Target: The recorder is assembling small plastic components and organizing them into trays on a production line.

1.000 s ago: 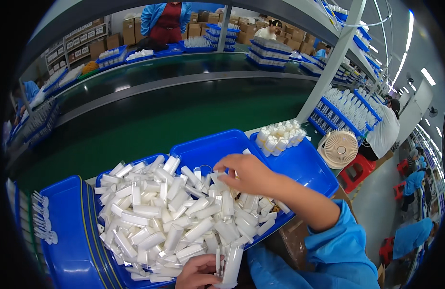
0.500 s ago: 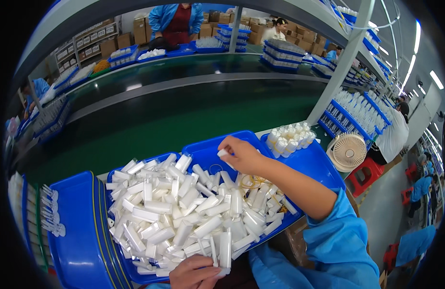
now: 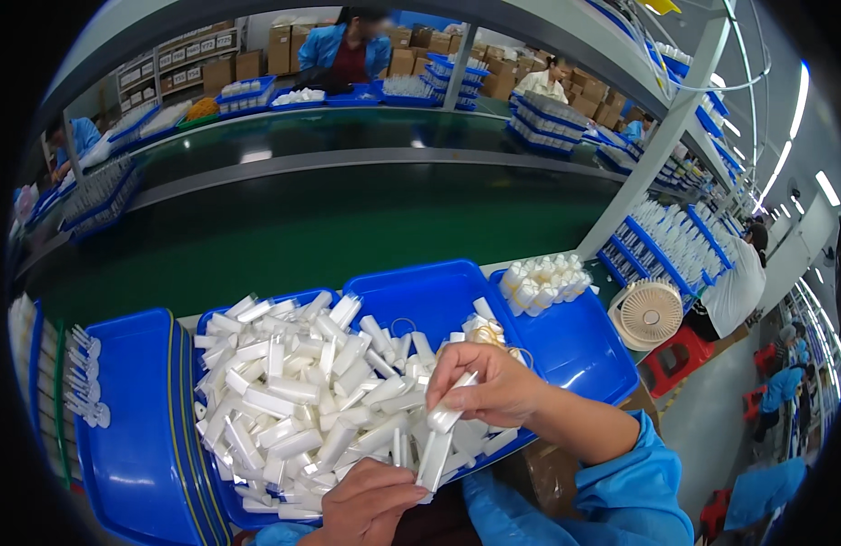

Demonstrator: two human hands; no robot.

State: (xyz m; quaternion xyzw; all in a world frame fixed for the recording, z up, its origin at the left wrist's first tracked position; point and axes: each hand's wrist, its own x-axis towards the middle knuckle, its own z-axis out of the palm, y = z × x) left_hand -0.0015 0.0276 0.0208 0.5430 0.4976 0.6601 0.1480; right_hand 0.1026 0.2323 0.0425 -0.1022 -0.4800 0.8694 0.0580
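Note:
My left hand (image 3: 370, 500) pinches a long white plastic piece (image 3: 433, 462) by its lower end, and the piece stands tilted upward. My right hand (image 3: 493, 387) is closed on a small white plastic part (image 3: 446, 417). This part meets the upper end of the long piece; whether they are joined I cannot tell. Both hands are over the near right side of a heap of white plastic pieces (image 3: 302, 391), some with clear ends. The heap fills a blue tray (image 3: 205, 364).
Stacked blue trays (image 3: 129, 400) stand at the left. Behind the heap lies another blue tray (image 3: 411, 287); at the right, a tray (image 3: 575, 355) bears upright white pieces (image 3: 543, 282). Beyond are a beige fan (image 3: 646, 314), a metal post (image 3: 653, 146), a green belt (image 3: 329, 223) and co-workers.
My right hand has come from above the rear tray toward me, bringing the small white part to the long piece. My left hand still holds that piece. The view has shifted slightly.

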